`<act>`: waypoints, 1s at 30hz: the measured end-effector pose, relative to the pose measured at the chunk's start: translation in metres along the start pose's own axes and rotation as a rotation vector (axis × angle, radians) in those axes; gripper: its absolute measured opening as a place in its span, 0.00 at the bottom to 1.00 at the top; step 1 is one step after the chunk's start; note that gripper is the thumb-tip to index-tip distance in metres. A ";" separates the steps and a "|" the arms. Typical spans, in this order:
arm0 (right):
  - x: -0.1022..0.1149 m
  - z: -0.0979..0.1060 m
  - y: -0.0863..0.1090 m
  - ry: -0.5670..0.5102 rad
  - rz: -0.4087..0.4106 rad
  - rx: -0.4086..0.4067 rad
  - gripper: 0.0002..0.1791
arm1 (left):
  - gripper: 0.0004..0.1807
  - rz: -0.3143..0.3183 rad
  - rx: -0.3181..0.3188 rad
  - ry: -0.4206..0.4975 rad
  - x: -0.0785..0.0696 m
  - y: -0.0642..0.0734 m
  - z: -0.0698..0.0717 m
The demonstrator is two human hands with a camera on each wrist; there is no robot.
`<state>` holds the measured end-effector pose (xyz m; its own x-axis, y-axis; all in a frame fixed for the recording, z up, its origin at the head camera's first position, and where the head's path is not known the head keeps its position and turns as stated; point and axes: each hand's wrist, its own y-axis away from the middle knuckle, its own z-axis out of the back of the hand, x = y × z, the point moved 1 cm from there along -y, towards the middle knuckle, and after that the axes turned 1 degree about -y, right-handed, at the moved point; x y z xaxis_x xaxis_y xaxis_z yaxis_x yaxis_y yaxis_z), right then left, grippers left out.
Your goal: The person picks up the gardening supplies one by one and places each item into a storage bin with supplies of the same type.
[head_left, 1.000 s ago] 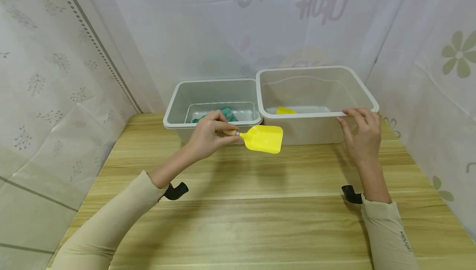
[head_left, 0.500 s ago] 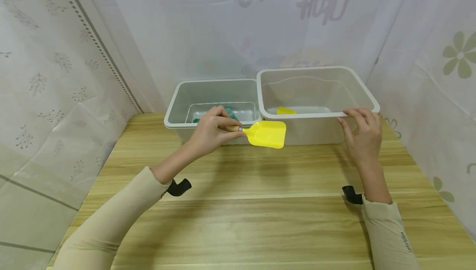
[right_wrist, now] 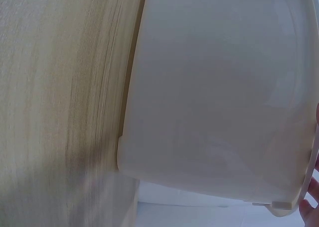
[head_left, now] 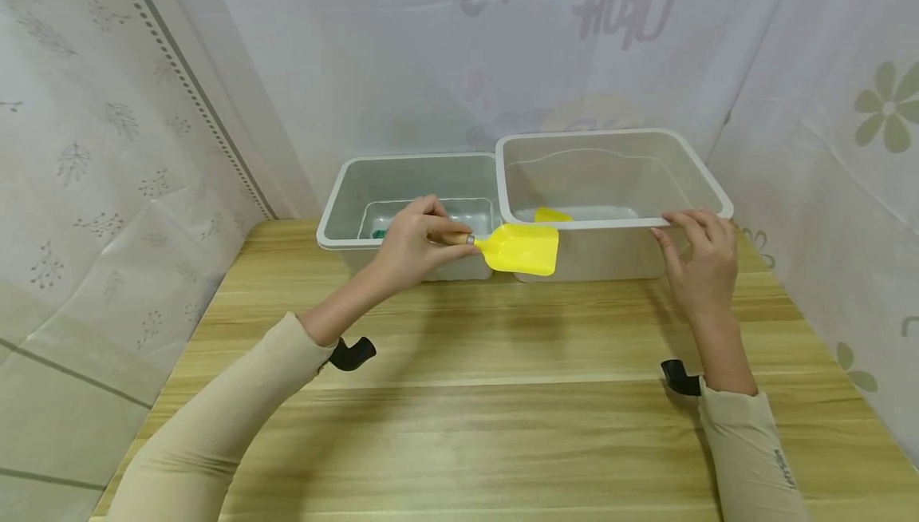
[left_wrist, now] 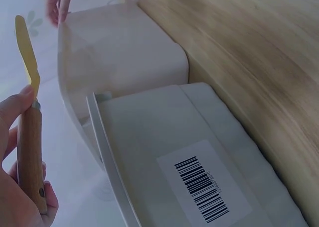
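Observation:
My left hand (head_left: 416,236) grips a small yellow shovel (head_left: 527,250) by its wooden handle (left_wrist: 31,155), with the thumb up by the metal collar. The shovel's blade points right and overlaps the front rim of the right-hand bin (head_left: 589,251). With my right hand (head_left: 705,262) I pinch that bin's front rim near its right corner, fingers over the edge and thumb outside. Inside this bin a second yellow piece (head_left: 551,215) shows partly above the rim. A grey bin (head_left: 337,211) stands on the left, and a bit of green (head_left: 378,233) inside it is mostly hidden behind my left hand.
Both bins stand side by side at the back of the wooden table (head_left: 502,426), close to a printed curtain (head_left: 402,51). A barcode label (left_wrist: 202,187) is on the left bin's outer wall. Black curved pieces (head_left: 353,354) stick out at both sleeve cuffs.
My left hand has carried the shovel slightly up and to the right, toward the right-hand bin's rim. More of the green item is covered by that hand. The right hand stays put.

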<state>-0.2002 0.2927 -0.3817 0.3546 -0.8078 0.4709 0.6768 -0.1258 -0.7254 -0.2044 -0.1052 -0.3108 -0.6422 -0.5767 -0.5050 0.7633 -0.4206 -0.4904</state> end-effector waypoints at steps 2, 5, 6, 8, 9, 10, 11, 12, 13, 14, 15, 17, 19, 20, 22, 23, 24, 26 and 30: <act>0.000 0.000 0.000 0.000 -0.001 0.001 0.16 | 0.15 0.005 -0.007 0.004 0.000 -0.002 0.000; 0.000 0.000 0.000 -0.002 -0.004 0.001 0.16 | 0.16 0.010 -0.017 0.004 0.000 -0.004 0.000; 0.000 0.000 0.000 -0.003 -0.004 0.001 0.16 | 0.16 0.012 -0.018 0.004 0.000 -0.005 0.001; 0.000 0.000 0.000 -0.003 -0.006 0.000 0.16 | 0.16 0.013 -0.017 0.004 0.000 -0.006 0.001; 0.000 0.000 0.000 -0.003 -0.006 -0.001 0.16 | 0.16 0.013 -0.017 0.003 0.000 -0.007 0.001; 0.000 0.000 0.000 -0.003 -0.006 -0.002 0.16 | 0.16 0.013 -0.017 0.001 0.000 -0.008 0.001; 0.000 0.000 0.000 -0.004 -0.006 -0.003 0.16 | 0.16 0.012 -0.015 0.000 0.000 -0.009 0.001; -0.001 0.000 0.000 -0.005 -0.005 -0.004 0.16 | 0.16 0.010 -0.015 -0.002 -0.001 -0.009 0.002; -0.001 0.000 0.000 -0.005 -0.005 -0.005 0.16 | 0.16 0.009 -0.015 -0.002 -0.001 -0.010 0.002; -0.001 0.000 0.000 -0.006 -0.003 -0.007 0.16 | 0.16 0.009 -0.014 -0.005 -0.001 -0.011 0.002; -0.001 0.000 0.000 -0.006 -0.001 -0.008 0.16 | 0.16 0.010 -0.012 -0.008 -0.002 -0.012 0.003; -0.001 0.000 0.000 -0.007 0.004 -0.011 0.15 | 0.16 0.018 -0.006 -0.013 -0.002 -0.013 0.003; 0.000 0.000 0.000 -0.007 0.008 -0.014 0.15 | 0.16 0.029 0.001 -0.021 -0.003 -0.015 0.003; 0.000 0.000 0.000 -0.008 0.010 -0.016 0.15 | 0.16 0.034 0.006 -0.023 -0.003 -0.016 0.003; 0.000 0.000 0.000 -0.011 0.013 -0.019 0.15 | 0.16 0.043 0.013 -0.030 -0.003 -0.018 0.004; 0.001 0.000 0.000 -0.012 0.015 -0.022 0.15 | 0.16 0.047 0.015 -0.033 -0.004 -0.018 0.004; 0.001 0.000 0.000 -0.013 0.016 -0.024 0.15 | 0.16 0.048 0.016 -0.035 -0.004 -0.019 0.004; 0.001 0.000 0.000 -0.014 0.017 -0.026 0.15 | 0.16 0.052 0.019 -0.035 -0.004 -0.021 0.004; 0.001 0.000 0.000 -0.014 0.015 -0.025 0.15 | 0.16 0.052 0.019 -0.033 -0.004 -0.023 0.004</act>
<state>-0.1999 0.2915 -0.3808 0.3732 -0.8018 0.4666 0.6552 -0.1283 -0.7445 -0.2190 -0.0961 -0.2948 -0.5989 -0.6206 -0.5061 0.7972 -0.4020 -0.4504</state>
